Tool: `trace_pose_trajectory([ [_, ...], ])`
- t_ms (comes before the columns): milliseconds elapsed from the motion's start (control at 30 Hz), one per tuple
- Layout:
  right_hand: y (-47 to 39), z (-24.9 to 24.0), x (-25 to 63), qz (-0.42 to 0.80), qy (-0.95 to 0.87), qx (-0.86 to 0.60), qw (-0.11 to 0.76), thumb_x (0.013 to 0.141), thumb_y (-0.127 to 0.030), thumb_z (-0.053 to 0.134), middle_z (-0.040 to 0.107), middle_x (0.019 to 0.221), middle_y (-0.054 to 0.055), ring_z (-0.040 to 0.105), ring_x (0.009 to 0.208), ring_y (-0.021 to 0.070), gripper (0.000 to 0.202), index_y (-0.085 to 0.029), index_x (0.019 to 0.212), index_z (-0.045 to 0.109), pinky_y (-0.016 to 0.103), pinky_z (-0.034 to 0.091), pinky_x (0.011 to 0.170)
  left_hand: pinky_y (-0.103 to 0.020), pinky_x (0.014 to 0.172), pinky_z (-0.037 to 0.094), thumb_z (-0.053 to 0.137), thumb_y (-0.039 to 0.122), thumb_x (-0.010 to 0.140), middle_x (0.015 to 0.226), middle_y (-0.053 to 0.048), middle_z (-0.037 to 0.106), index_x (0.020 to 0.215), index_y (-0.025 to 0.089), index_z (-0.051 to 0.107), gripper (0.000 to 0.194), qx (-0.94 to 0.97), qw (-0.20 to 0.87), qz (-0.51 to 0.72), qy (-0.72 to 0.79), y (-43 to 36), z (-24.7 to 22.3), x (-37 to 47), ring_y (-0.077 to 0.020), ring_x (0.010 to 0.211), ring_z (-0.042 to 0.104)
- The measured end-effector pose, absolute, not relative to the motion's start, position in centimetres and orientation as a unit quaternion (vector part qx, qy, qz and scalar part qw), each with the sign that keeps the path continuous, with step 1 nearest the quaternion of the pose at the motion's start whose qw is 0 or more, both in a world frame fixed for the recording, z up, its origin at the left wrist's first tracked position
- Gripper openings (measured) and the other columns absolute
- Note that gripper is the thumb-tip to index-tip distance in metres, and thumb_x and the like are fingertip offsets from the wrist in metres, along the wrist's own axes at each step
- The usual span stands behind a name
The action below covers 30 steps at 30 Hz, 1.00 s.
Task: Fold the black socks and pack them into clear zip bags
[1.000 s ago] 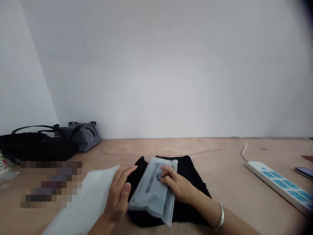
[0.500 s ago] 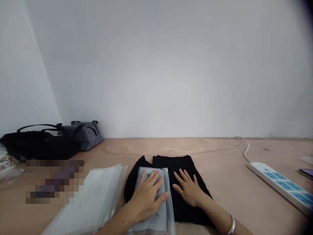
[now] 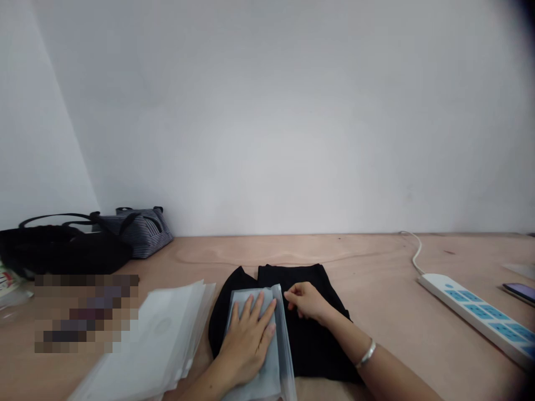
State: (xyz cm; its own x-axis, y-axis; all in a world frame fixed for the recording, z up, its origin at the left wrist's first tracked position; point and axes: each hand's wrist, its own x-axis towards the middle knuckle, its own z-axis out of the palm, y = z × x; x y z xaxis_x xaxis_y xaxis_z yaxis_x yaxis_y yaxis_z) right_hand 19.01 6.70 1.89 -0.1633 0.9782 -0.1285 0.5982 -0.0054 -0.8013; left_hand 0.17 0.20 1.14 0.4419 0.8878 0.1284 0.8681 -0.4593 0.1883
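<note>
My left hand (image 3: pixel 249 337) lies flat with fingers spread on a frosted zip bag (image 3: pixel 273 384), pressing on its upper face. The bag rests over the left part of a folded black garment (image 3: pixel 321 351). Just right of the bag's zip edge, near its top corner, my right hand (image 3: pixel 307 301) is closed, thumb and fingers drawn together above the black cloth. Whatever its fingertips hold, if anything, is too small to tell. A silver bangle circles the right wrist. Left of the garment lies a stack of frosted zip bags (image 3: pixel 146 334).
A black bag (image 3: pixel 79 250) and a striped bag (image 3: pixel 150 231) stand at the back left, near a pixelated patch. To the right lies a white power strip (image 3: pixel 472 312) with its cable, and a phone (image 3: pixel 520 291) farther right. A wall rises behind the table.
My right hand has lifted from lying flat on the black garment, moved left and up to the bag's zip edge, and closed its fingers. My left hand stays spread on the bag.
</note>
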Motion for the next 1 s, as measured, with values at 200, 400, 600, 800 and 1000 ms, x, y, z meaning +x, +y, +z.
trace_pose_trajectory([
  [200,9.5,0.9,16.3,0.479,-0.582,-0.617,0.226,0.088,-0.034,0.044,0.056,0.102,0.007,0.057,0.082,0.0168,0.029,-0.013,0.108,0.051,0.036,0.048,0.070,-0.055,0.102,0.011,0.015,0.047,0.091,0.144,0.000,0.010,0.135,0.035,0.012,0.045,0.838,0.059,0.098,0.534,0.1,1.2,0.2,-0.0273,0.131,0.007],
  [400,9.7,0.5,16.4,0.518,-0.554,-0.615,0.215,0.086,-0.032,0.050,0.051,0.112,0.007,0.054,0.093,0.0189,0.031,-0.016,0.112,0.048,0.040,0.046,0.077,-0.055,0.102,0.011,0.015,0.048,0.091,0.144,0.000,0.012,0.135,0.036,0.014,0.045,0.834,0.055,0.094,0.540,0.1,1.0,0.3,-0.0278,0.131,0.009],
  [600,7.5,1.3,17.2,0.547,-0.558,-0.589,0.209,0.080,-0.020,0.046,0.057,0.056,0.001,0.046,0.038,0.0069,0.018,-0.010,0.068,0.056,0.017,0.035,0.033,-0.055,0.101,0.013,0.015,0.049,0.091,0.144,-0.002,0.014,0.135,0.036,0.015,0.046,0.836,0.047,0.099,0.538,0.1,0.8,0.3,-0.0289,0.130,0.012],
  [800,2.5,2.0,17.6,0.612,-0.550,-0.546,0.157,0.068,-0.010,0.046,0.056,0.043,0.001,0.046,0.028,0.0080,0.019,-0.014,0.049,0.050,0.015,0.030,0.025,-0.054,0.101,0.013,0.016,0.050,0.090,0.144,-0.005,0.016,0.135,0.035,0.017,0.047,0.831,0.038,0.095,0.547,0.3,0.6,0.4,-0.0299,0.130,0.013],
  [1000,-2.0,1.4,17.9,0.643,-0.548,-0.520,0.127,0.064,-0.007,0.042,0.054,0.041,0.000,0.048,0.029,0.0077,0.025,-0.014,0.042,0.050,0.015,0.035,0.027,-0.055,0.101,0.012,0.016,0.051,0.090,0.144,-0.005,0.017,0.135,0.034,0.018,0.048,0.831,0.036,0.097,0.547,0.2,0.7,0.5,-0.0300,0.130,0.015],
])
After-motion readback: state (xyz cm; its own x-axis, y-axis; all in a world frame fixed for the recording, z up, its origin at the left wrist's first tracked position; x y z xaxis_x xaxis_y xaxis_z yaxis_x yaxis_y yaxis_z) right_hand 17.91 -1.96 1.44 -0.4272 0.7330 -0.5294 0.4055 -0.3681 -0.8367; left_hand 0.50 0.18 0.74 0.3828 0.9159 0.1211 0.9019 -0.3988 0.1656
